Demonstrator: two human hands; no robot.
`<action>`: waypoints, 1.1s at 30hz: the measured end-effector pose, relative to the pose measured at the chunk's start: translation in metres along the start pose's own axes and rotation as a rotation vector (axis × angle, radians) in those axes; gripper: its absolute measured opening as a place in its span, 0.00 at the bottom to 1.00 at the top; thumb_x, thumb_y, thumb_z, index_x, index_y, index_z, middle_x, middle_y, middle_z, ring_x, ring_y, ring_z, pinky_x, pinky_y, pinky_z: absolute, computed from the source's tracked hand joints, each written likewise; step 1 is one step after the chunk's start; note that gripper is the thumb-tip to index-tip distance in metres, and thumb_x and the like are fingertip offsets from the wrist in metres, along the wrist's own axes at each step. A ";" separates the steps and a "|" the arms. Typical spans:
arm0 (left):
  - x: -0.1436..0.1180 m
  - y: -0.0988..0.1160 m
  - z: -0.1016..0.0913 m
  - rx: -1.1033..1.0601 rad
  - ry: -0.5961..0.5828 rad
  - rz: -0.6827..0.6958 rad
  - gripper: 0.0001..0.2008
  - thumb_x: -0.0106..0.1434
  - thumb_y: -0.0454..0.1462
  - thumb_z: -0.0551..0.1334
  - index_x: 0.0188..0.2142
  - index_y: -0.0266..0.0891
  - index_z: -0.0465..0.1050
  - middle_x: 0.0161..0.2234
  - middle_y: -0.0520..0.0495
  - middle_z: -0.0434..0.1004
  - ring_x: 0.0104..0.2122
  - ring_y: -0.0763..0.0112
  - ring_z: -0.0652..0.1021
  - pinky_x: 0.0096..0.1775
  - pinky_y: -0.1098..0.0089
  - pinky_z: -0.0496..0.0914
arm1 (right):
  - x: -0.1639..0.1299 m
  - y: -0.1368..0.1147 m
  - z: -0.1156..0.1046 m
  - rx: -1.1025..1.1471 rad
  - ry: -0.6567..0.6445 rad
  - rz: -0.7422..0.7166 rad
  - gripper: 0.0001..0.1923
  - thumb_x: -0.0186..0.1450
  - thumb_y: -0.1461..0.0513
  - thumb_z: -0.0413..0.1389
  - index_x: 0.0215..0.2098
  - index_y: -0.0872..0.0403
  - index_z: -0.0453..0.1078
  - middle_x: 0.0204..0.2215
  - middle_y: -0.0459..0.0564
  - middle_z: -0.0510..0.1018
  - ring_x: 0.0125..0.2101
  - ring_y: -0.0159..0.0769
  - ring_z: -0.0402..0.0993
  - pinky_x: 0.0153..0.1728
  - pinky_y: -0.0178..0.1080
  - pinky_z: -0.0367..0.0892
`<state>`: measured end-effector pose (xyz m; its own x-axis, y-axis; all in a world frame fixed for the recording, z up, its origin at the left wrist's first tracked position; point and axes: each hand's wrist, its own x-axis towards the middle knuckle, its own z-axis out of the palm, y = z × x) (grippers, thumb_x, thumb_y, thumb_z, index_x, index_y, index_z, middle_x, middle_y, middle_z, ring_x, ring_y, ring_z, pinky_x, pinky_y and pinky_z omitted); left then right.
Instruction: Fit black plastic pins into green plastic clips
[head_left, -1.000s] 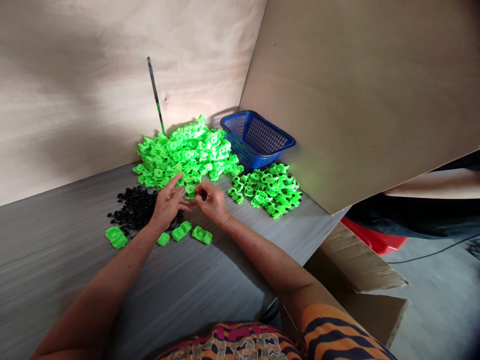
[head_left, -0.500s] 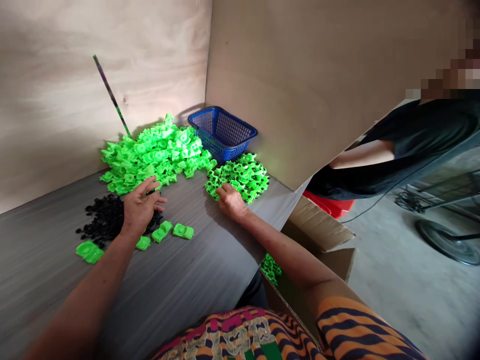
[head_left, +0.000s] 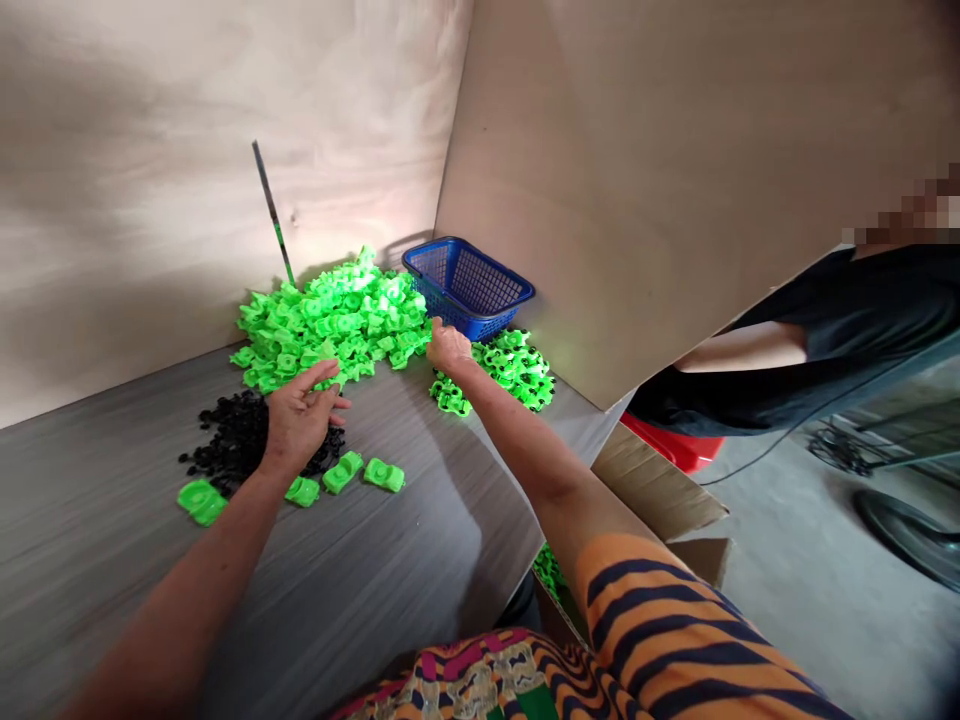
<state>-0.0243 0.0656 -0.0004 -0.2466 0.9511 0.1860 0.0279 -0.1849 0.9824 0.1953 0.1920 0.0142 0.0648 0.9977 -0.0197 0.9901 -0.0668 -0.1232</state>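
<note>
The table (head_left: 360, 580) is carrying the same spread of parts as 1 second ago, with the green heap (head_left: 337, 320) sitting against the back wall and the basket (head_left: 491, 324) standing in the corner. The wheeled pile (head_left: 525, 375) is lying in front of the basket, the black pile (head_left: 236, 440) off to the left. What is changing is the hands: 1 second ago both were meeting at 1 green piece. Now the left hand (head_left: 302, 415) is hovering by the black pile, its fingers loosely parted, while the right hand (head_left: 450, 350) is reaching between the heap and the wheeled pile; whether its fingers are gripping anything, I cannot tell. That piece is probably resting among the wheeled ones, while 4 loose pieces (head_left: 385, 475) are lying nearest the person, apparently without wheels.
</note>
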 end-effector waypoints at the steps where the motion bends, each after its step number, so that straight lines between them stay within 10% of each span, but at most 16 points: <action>1: 0.000 0.000 0.000 -0.001 -0.006 -0.004 0.23 0.51 0.43 0.69 0.46 0.35 0.80 0.50 0.36 0.81 0.26 0.68 0.82 0.21 0.73 0.75 | 0.006 -0.002 0.002 -0.004 -0.033 0.018 0.26 0.70 0.67 0.49 0.66 0.58 0.60 0.54 0.66 0.76 0.53 0.50 0.77 0.50 0.46 0.71; 11: 0.000 0.000 -0.001 -0.005 -0.046 -0.037 0.20 0.51 0.44 0.70 0.41 0.35 0.81 0.45 0.39 0.83 0.26 0.67 0.82 0.21 0.72 0.75 | -0.005 -0.036 0.024 0.021 -0.014 -0.084 0.23 0.69 0.69 0.50 0.61 0.57 0.65 0.56 0.64 0.75 0.55 0.46 0.77 0.53 0.43 0.73; 24: 0.011 -0.051 -0.006 0.420 -0.065 0.027 0.20 0.58 0.37 0.63 0.50 0.37 0.80 0.44 0.42 0.84 0.32 0.66 0.82 0.32 0.68 0.77 | -0.053 -0.066 0.044 0.148 0.041 -0.399 0.21 0.68 0.70 0.45 0.57 0.54 0.66 0.54 0.60 0.75 0.51 0.44 0.75 0.49 0.41 0.72; 29: 0.019 -0.046 -0.011 0.323 0.074 0.039 0.27 0.57 0.39 0.67 0.57 0.36 0.75 0.46 0.39 0.82 0.27 0.73 0.79 0.25 0.75 0.71 | -0.039 -0.056 0.053 0.591 0.177 -0.355 0.16 0.63 0.68 0.53 0.48 0.55 0.72 0.47 0.55 0.77 0.44 0.39 0.76 0.48 0.39 0.71; 33: 0.020 -0.041 -0.010 0.154 0.106 -0.005 0.33 0.55 0.41 0.71 0.60 0.36 0.72 0.46 0.38 0.80 0.27 0.73 0.78 0.19 0.79 0.66 | -0.029 -0.057 0.060 1.170 0.028 -0.258 0.08 0.59 0.58 0.61 0.34 0.54 0.70 0.24 0.41 0.73 0.25 0.30 0.70 0.29 0.34 0.69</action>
<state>-0.0402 0.0900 -0.0374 -0.3476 0.9190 0.1859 0.1723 -0.1322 0.9761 0.1294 0.1658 -0.0375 -0.1016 0.9821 0.1584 0.2622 0.1800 -0.9481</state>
